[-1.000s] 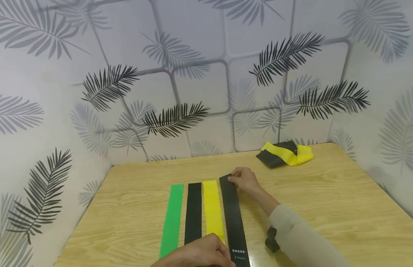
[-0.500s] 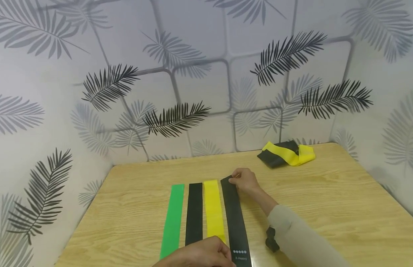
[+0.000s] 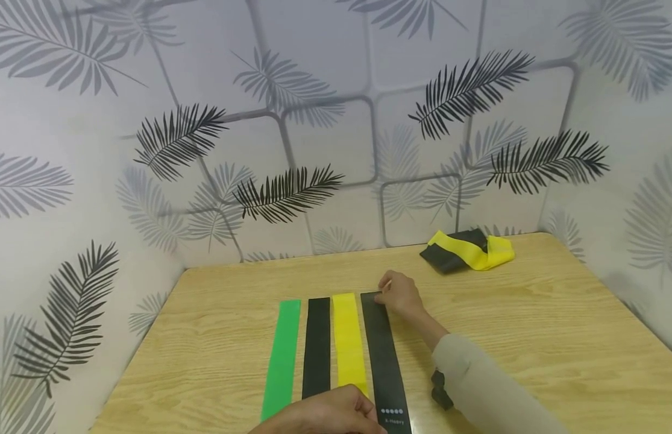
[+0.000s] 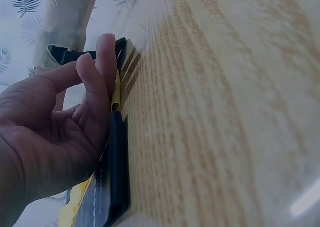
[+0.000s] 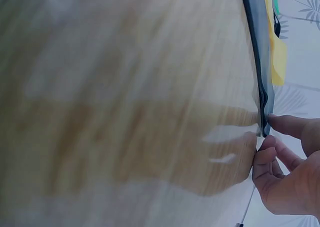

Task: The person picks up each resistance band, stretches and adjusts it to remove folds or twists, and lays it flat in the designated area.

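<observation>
Right hand (image 3: 401, 295)'s loosely bent, thumb on the far end of the X-Heavy black band (image 3: 385, 355), probably to flatten it; can't tell if the left hand (image 3: 334, 411), by its near end, pinches anything. Yellow band (image 3: 348, 340), other black band (image 3: 316, 343) and green band (image 3: 282, 358) line up left of it, yellow-and-black bundle (image 3: 468, 252) beyond, rightward.

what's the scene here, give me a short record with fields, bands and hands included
surface: wood-grain table
row, left to right: green band, black band, yellow band, X-Heavy band
right hand: touches the X-Heavy band's far end
left hand: by the X-Heavy band's printed part, contact unclear
back right: crumpled yellow-and-black bundle
</observation>
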Demonstrator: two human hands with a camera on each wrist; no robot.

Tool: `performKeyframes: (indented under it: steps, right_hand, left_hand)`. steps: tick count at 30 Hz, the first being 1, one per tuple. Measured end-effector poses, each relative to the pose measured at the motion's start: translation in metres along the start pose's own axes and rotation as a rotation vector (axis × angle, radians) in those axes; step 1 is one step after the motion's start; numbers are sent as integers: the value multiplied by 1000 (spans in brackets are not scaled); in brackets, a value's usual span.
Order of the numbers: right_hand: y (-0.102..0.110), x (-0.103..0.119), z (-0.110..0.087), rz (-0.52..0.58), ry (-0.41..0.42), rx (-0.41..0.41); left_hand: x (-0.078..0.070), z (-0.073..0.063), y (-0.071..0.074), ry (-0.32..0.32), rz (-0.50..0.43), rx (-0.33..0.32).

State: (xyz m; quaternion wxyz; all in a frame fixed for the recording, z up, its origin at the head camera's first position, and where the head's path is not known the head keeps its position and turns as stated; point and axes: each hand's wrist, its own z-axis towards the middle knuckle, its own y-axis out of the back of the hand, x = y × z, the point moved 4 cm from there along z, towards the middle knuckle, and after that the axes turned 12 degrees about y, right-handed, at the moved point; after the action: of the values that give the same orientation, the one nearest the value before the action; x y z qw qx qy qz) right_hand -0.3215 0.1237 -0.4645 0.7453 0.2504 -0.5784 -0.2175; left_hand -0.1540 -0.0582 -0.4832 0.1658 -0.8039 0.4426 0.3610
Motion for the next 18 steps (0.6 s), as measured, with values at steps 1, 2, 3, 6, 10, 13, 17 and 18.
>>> performKeyframes:
  steps: [1,2,3,6,10,13,17,18]
  right_hand:
    - [0,0,0,4,5,0]
    - [0,0,0,12,7,0]
    - [1,-1,0,26,10,1]
    - [7,-7,2,82,19,-2]
    - [26,-19,7,74,56,-31]
    - [45,-28,10,20,85,-88]
    - [69,-40,11,-9,98,-188]
    - [74,-43,11,-21,86,-215]
  left_hand:
    - [0,-1,0,-1,-2,3]
    - [1,-1,0,-2,-10,9]
    - [1,-2,0,-4,-18,16]
    - [1,-2,-1,-16,-35,33]
    - [0,-2,0,-5,-30,7]
    - [-2,-3,2,3,-7,-17]
    - [-7,-5,8,-64,-5,21]
    - [-9,-5,10,-90,-13,39]
